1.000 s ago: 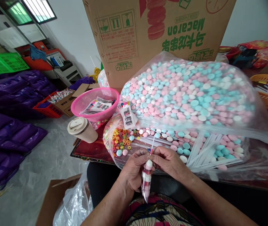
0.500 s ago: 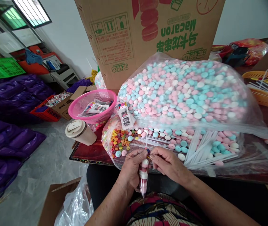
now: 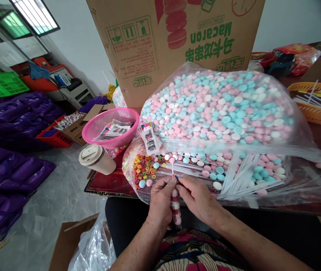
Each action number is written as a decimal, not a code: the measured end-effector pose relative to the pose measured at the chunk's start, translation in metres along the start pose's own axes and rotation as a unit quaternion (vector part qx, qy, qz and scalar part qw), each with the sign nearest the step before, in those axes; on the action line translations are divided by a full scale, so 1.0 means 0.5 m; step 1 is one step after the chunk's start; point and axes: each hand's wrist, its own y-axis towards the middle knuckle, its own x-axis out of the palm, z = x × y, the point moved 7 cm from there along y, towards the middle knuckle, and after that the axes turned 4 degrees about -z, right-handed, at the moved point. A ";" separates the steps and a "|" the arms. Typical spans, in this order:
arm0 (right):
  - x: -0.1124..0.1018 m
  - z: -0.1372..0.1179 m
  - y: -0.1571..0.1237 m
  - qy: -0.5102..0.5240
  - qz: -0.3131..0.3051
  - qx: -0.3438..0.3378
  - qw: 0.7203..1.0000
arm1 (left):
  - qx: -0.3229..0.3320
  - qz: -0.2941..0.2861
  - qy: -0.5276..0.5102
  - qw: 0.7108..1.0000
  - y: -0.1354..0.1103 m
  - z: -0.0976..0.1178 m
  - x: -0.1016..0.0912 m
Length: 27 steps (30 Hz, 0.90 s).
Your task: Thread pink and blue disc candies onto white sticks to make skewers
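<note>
A narrow clear bag of stacked pink and white candies (image 3: 175,209) hangs upright between both hands, a thin white stick poking out of its top. My left hand (image 3: 160,201) is closed round the bag's upper part. Fingers of my right hand (image 3: 196,197) pinch at the bag's neck, right against the left thumb. Just beyond the hands lies an open plastic sheet with loose pastel candies (image 3: 219,175), coloured ring candies (image 3: 145,167) and white sticks (image 3: 242,175).
A big clear bag of pink, blue and white candies (image 3: 219,109) lies on the table before a Macaron carton (image 3: 174,41). A pink basket (image 3: 110,128), a lidded paper cup (image 3: 97,159) and an orange basket (image 3: 317,103) stand around. Purple bags (image 3: 11,165) cover the floor at left.
The candy bag has swung from slanting to nearly upright and risen slightly. Both hands stayed together at its neck, shifting a little left.
</note>
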 end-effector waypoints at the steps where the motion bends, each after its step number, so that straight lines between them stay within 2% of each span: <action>1: 0.009 0.004 0.001 0.024 -0.003 0.019 1.000 | 0.005 0.011 0.002 1.000 -0.001 -0.001 -0.002; 5: 0.034 0.031 -0.002 0.090 0.009 0.079 0.993 | 0.033 0.033 0.011 0.999 -0.006 -0.002 -0.009; 9: 0.044 0.041 0.000 0.071 -0.012 0.061 0.996 | 0.056 0.027 0.056 0.996 -0.005 -0.001 -0.009; 11: 0.043 0.036 0.001 0.023 -0.012 0.024 0.999 | 0.058 0.022 0.075 0.995 -0.002 -0.001 -0.007; 13: 0.032 0.021 0.000 -0.077 0.022 -0.042 0.996 | 0.038 -0.001 0.083 0.996 0.000 -0.004 -0.002; 15: 0.018 0.009 0.000 -0.162 0.054 -0.097 0.980 | 0.015 -0.033 0.104 0.994 -0.004 -0.004 0.003; 17: -0.007 0.003 0.004 -0.186 0.080 -0.119 0.972 | 0.031 -0.038 0.151 0.987 -0.017 0.010 -0.002; 19: -0.044 -0.006 0.011 -0.175 0.115 -0.125 0.970 | 0.063 -0.015 0.217 0.974 -0.036 0.029 -0.015; 20: -0.061 -0.016 0.013 -0.172 0.135 -0.131 0.967 | 0.051 -0.017 0.245 0.968 -0.043 0.030 -0.019; 21: -0.075 -0.029 0.013 -0.176 0.152 -0.140 0.962 | 0.009 -0.037 0.258 0.965 -0.048 0.023 -0.019; 23: -0.080 -0.065 0.009 -0.205 0.157 -0.179 0.949 | -0.122 -0.114 0.217 0.962 -0.055 0.002 -0.008; 24: -0.067 -0.084 0.005 -0.223 0.131 -0.210 0.943 | -0.173 -0.155 0.162 0.959 -0.057 0.003 0.003; 25: -0.049 -0.098 0.002 -0.236 0.089 -0.238 0.938 | -0.194 -0.185 0.091 0.959 -0.055 0.017 0.015; 26: -0.029 -0.104 -0.001 -0.236 0.037 -0.251 0.938 | -0.177 -0.203 0.018 0.963 -0.048 0.045 0.023; 27: -0.013 -0.101 0.000 -0.219 -0.013 -0.237 0.946 | -0.131 -0.212 -0.044 0.967 -0.038 0.081 0.027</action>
